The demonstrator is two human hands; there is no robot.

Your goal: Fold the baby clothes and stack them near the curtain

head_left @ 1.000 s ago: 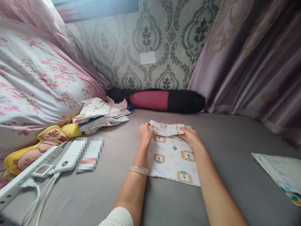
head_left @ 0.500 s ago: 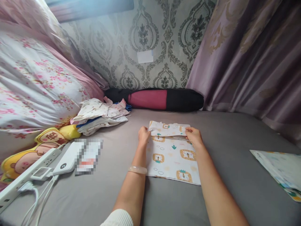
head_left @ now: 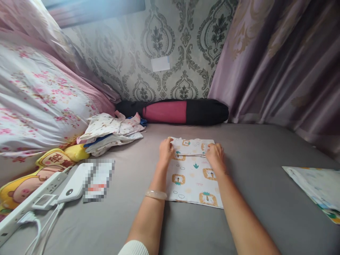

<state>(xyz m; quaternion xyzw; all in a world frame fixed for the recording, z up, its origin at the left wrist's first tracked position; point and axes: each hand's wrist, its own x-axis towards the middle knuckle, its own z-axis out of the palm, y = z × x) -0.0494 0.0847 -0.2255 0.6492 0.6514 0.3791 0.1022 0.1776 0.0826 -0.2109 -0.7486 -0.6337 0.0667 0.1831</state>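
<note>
A white cloth (head_left: 193,180) with an orange lion print lies flat on the grey bed sheet, its far end folded over toward me as a flap. My left hand (head_left: 166,150) is closed at the flap's left edge, its fingertips on the fabric. At the right edge, my right hand (head_left: 215,155) has its fingers bent, with thumb and fingers closed on the cloth. Part of the flap's edges is hidden beneath both hands. A pale bangle (head_left: 156,194) circles my left wrist.
On the left lie a pile of folded clothes (head_left: 111,132), a yellow plush toy (head_left: 50,157), a white power strip (head_left: 34,198) with cables, and a white power bank (head_left: 75,182). A black and red roll (head_left: 172,112) lines the wall. Another folded cloth (head_left: 316,184) rests at right.
Both hands have lowered the folded flap onto the cloth, and it now lies flatter. My hands have turned to rest over its edges. The view has shifted slightly.
</note>
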